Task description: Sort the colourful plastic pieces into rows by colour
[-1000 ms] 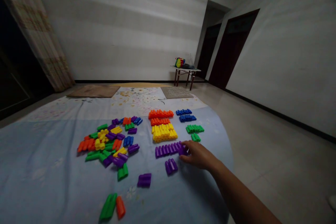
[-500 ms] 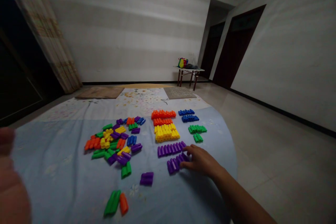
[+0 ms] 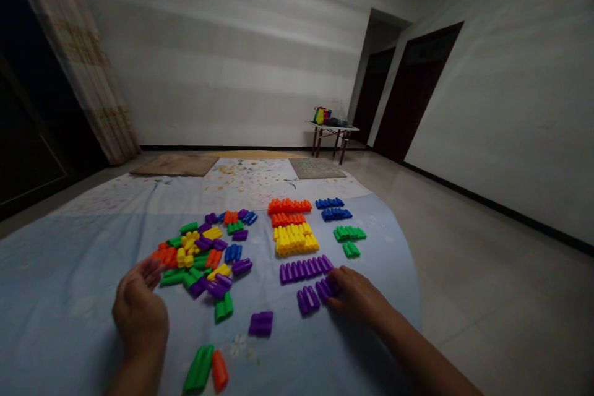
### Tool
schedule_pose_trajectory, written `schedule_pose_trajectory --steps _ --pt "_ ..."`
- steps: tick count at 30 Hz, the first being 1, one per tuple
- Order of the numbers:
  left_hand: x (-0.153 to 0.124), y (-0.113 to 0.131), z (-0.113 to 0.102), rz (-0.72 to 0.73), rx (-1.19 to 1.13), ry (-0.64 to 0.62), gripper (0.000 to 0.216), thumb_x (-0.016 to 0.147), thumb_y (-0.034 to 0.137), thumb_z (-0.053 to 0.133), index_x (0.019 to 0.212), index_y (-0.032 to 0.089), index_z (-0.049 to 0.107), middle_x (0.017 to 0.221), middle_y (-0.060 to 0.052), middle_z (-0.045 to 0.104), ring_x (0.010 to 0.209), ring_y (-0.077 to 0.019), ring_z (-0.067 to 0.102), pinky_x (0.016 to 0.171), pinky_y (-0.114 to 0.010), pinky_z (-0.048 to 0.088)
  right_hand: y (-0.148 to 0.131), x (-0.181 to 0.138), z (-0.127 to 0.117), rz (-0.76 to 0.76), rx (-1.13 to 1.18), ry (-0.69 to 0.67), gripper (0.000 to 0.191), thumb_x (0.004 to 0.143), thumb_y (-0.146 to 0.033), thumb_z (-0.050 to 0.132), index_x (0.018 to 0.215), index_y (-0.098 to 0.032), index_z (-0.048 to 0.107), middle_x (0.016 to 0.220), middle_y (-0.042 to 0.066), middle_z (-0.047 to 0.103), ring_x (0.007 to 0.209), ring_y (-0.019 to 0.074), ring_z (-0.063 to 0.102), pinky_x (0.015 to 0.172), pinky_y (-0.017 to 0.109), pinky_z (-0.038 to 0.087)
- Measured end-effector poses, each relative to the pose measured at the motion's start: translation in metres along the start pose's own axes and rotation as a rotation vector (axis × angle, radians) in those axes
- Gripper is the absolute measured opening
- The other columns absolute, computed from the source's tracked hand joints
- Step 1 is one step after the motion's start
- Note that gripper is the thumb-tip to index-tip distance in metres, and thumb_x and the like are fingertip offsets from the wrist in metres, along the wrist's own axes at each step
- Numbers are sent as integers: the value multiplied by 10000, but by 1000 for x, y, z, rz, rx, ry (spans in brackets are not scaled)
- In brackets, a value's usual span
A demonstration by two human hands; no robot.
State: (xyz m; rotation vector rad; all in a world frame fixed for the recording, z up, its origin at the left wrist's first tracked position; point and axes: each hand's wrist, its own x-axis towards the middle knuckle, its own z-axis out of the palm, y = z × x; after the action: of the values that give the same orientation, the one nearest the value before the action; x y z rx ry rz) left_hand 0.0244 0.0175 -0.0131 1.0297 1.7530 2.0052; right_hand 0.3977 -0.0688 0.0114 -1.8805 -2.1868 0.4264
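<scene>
My right hand [image 3: 355,292] has thumb and fingers closed around a small purple plastic building block [image 3: 326,289], at the right end of a short purple row. Just left of it, slightly apart, lies another purple block [image 3: 308,301]. A longer row of purple blocks [image 3: 306,269] runs behind them. At the left, my left hand [image 3: 140,306] is open, its slightly blurred fingers stretched toward the orange blocks [image 3: 167,257] at the edge of a mixed pile. Whether the fingertips touch them, I cannot tell. Yellow blocks [image 3: 185,257] lie within that pile.
Sorted rows stand behind the purple ones: yellow [image 3: 296,240], orange [image 3: 289,206], blue [image 3: 336,214] and green [image 3: 349,233]. Nearer lie a loose purple block [image 3: 261,323], a green block [image 3: 198,369] and an orange block [image 3: 219,371]. A floral cloth [image 3: 93,322] covers the table.
My left hand has come in from the left edge to the pile's orange blocks. The near purple row has a gap now, with the right-hand block pulled slightly right in my right hand.
</scene>
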Motion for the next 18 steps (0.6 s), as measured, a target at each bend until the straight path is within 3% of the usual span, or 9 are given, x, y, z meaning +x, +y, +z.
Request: schedule_pose_trajectory --steps 3,7,12,18 --pt "-2 -11 -1 -109 -32 -6 329 792 256 341 976 134 585 922 -70 622 877 -214 612 843 -384 482 -2 1 -9 -5 76 67 218 758 -292 587 959 -208 596 911 51 611 818 182 567 723 276 418" --pt "-3 -18 -2 -91 -7 -48 375 796 324 329 993 130 582 980 -102 616 891 -224 599 847 -412 471 -26 19 -14 -58 82 149 226 773 -300 585 976 -200 600 917 47 617 838 175 561 735 267 412" --pt "-7 -18 -4 -120 4 -87 400 809 397 317 983 143 572 981 -105 610 877 -222 589 832 -409 465 -61 50 -1 -57 -34 107 247 756 -335 611 962 -198 612 939 56 631 850 183 568 721 266 400" --pt "-9 -19 -5 -124 -20 -76 400 810 425 324 970 156 574 977 -87 604 857 -205 586 796 -376 465 -66 61 8 -46 -127 67 285 722 -349 647 956 -189 617 918 64 635 830 206 574 694 283 397"
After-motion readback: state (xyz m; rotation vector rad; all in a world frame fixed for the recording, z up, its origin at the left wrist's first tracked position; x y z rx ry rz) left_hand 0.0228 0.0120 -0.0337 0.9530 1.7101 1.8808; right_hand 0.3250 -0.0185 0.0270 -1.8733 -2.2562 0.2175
